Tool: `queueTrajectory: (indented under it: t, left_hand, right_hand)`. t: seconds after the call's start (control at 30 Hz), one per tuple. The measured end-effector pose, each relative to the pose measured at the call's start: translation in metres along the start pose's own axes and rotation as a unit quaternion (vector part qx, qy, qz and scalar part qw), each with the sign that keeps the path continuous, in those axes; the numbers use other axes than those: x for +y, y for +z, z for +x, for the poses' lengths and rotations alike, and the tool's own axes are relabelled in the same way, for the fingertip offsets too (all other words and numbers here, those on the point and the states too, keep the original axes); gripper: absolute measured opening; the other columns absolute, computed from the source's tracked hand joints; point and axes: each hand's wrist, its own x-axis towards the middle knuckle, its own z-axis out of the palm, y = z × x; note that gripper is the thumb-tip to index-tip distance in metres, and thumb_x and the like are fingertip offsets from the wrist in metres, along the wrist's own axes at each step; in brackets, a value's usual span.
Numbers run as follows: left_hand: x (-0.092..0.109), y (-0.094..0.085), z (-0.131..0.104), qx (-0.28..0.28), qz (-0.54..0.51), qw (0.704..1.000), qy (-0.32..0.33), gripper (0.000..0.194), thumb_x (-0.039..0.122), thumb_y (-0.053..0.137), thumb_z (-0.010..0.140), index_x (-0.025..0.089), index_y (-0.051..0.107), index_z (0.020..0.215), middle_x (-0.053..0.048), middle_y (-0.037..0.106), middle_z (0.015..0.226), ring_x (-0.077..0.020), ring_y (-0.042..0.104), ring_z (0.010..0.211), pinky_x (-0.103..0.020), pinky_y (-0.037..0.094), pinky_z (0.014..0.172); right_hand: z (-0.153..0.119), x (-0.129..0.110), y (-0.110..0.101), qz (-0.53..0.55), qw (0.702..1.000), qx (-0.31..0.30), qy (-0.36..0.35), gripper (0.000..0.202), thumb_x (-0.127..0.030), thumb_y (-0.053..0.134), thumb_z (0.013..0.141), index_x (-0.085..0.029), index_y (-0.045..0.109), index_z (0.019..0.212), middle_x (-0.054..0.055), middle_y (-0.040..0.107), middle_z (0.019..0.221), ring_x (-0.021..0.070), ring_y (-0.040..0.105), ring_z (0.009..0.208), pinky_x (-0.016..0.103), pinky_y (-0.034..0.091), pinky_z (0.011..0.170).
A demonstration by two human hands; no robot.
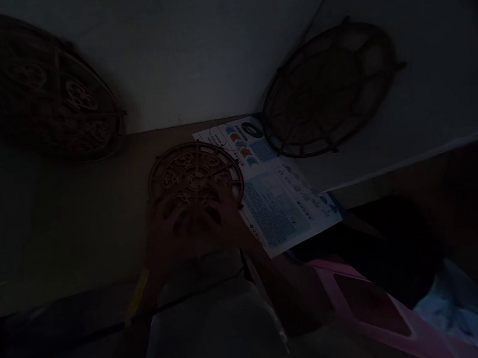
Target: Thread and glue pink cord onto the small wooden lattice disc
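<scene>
The view is very dark. In front of me is a brown, round openwork wheel [196,177] with spokes and curled cut-out patterns. My left hand [164,223] is at its near left side, fingers curled over the rim. On the near right, my right hand [224,216] has its fingers bent onto the cut-out pattern. Both hands grip the wheel; its near edge is partly hidden under them. A yellow band [137,294] is around my left wrist.
Printed sheets [282,197] lie right of the wheel. A larger round openwork piece [79,95] leans at the left, and a spoked round frame [331,89] leans against the pale wall [187,50] at the right. A pink frame-like thing [370,301] is at lower right.
</scene>
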Motion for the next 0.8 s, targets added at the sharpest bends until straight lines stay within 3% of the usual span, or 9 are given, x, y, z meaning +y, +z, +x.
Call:
queueTrajectory:
  t: [0.27,0.47,0.8]
  left_hand:
    - [0.002,0.007,-0.001,-0.002,0.028,1.0,0.001,0.022,0.029,0.06,0.098,0.022,0.076,0.11,-0.013,0.059,0.139,-0.0351,0.044,0.138,-0.058,0.04,0.119]
    - [-0.001,0.013,-0.003,-0.017,0.029,0.999,-0.02,0.024,0.023,0.06,0.095,0.025,0.08,0.106,-0.011,0.058,0.139,-0.0375,0.04,0.138,-0.059,0.042,0.117]
    - [0.002,0.016,-0.002,-0.014,0.024,0.999,-0.046,0.023,0.028,0.058,0.097,0.023,0.076,0.11,-0.012,0.06,0.138,-0.0372,0.041,0.139,-0.06,0.039,0.118]
  right_hand:
    - [-0.002,-0.01,0.005,-0.009,0.999,0.032,0.012,0.013,-0.026,0.06,0.093,-0.021,0.072,0.094,0.012,0.041,0.164,0.0382,0.022,0.159,0.068,0.024,0.125]
    - [-0.003,-0.013,0.005,-0.003,0.999,0.043,0.018,0.011,-0.028,0.059,0.094,-0.023,0.069,0.092,0.012,0.047,0.159,0.0357,0.031,0.156,0.066,0.031,0.123]
    - [-0.005,-0.011,0.01,-0.009,0.998,0.066,0.016,0.014,-0.03,0.056,0.096,-0.023,0.068,0.094,0.012,0.056,0.151,0.0346,0.033,0.155,0.065,0.032,0.122]
